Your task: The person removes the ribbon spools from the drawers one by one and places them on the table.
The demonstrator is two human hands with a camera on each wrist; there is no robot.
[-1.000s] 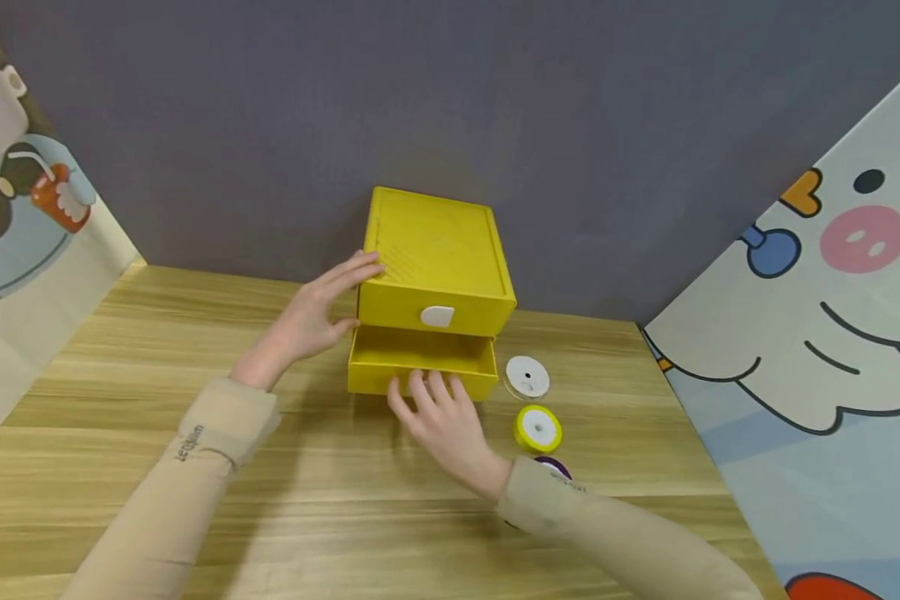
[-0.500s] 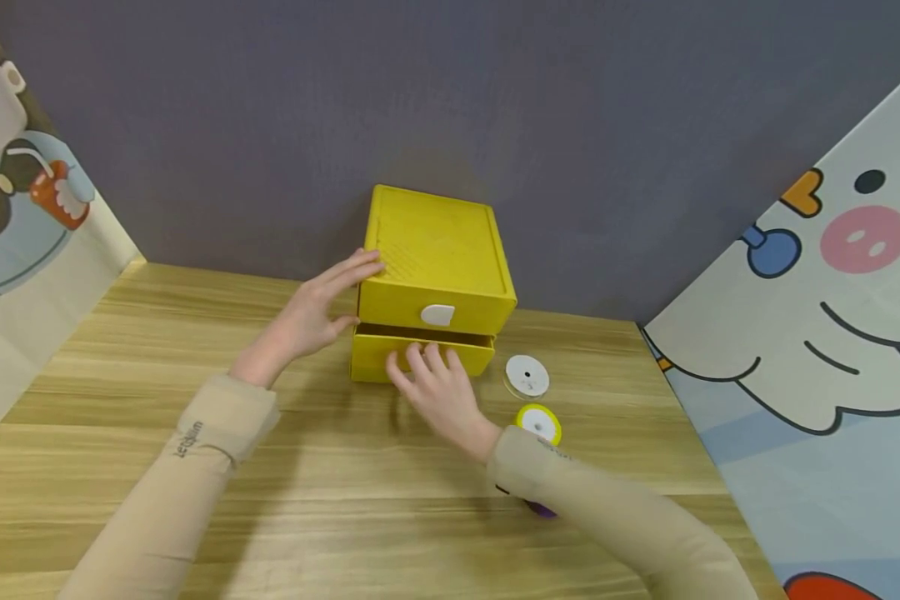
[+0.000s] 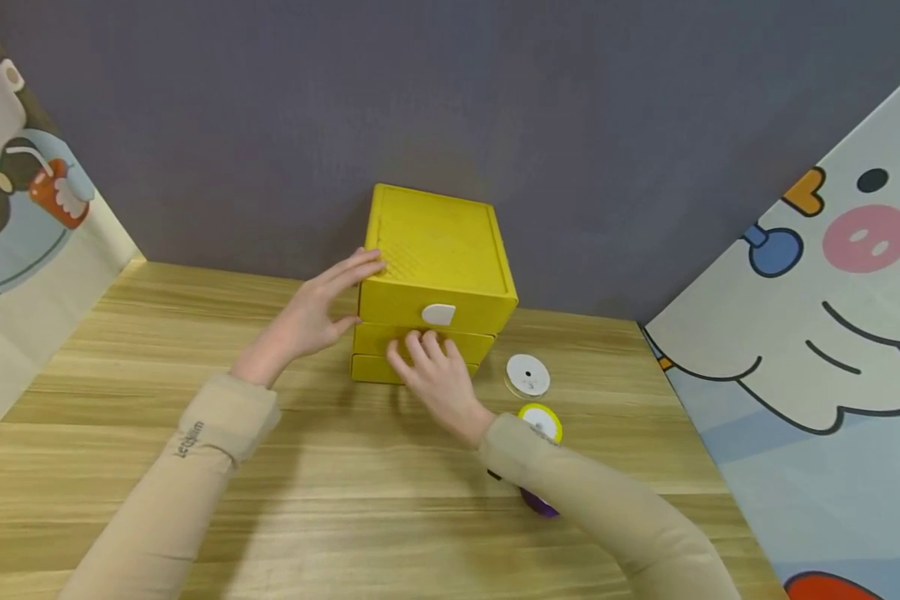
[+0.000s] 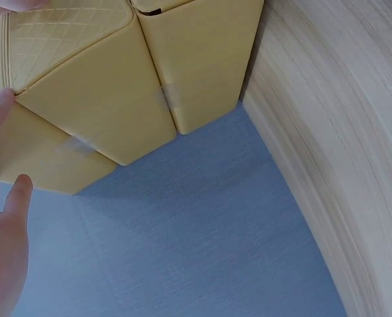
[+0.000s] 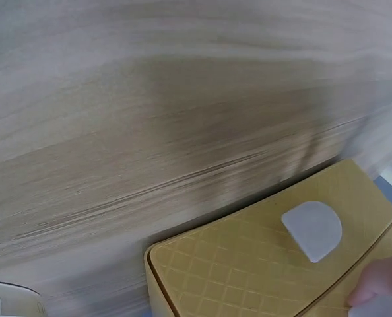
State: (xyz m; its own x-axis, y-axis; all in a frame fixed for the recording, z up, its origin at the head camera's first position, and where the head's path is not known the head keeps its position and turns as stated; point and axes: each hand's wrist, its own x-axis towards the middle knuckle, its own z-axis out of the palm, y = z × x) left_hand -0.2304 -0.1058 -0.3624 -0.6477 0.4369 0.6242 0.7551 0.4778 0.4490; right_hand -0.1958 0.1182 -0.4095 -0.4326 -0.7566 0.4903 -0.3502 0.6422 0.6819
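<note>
A yellow cabinet (image 3: 450,242) with three stacked drawers stands at the back of the table, all its drawer fronts flush. My left hand (image 3: 311,308) steadies its left side, straight fingers over the top edge and thumb lower against the side. The fingertips of my right hand (image 3: 442,383) press on the front of the middle drawer (image 3: 372,337), covering its handle in the head view. In the right wrist view a finger touches that white handle (image 5: 374,307). Below it, the bottom drawer (image 5: 239,254) carries a similar white tab (image 5: 315,228).
To the cabinet's right lie a white spool (image 3: 527,375), a yellow-rimmed spool (image 3: 536,413) and a purple one (image 3: 537,502), the latter two partly under my right sleeve. A dark grey wall (image 3: 270,125) rises behind; cartoon panels (image 3: 810,333) flank the table (image 3: 307,517).
The middle drawer has slid back into the cabinet as my right hand pushed it away from me. The bottom drawer's front now shows below it. My left hand has stayed in place.
</note>
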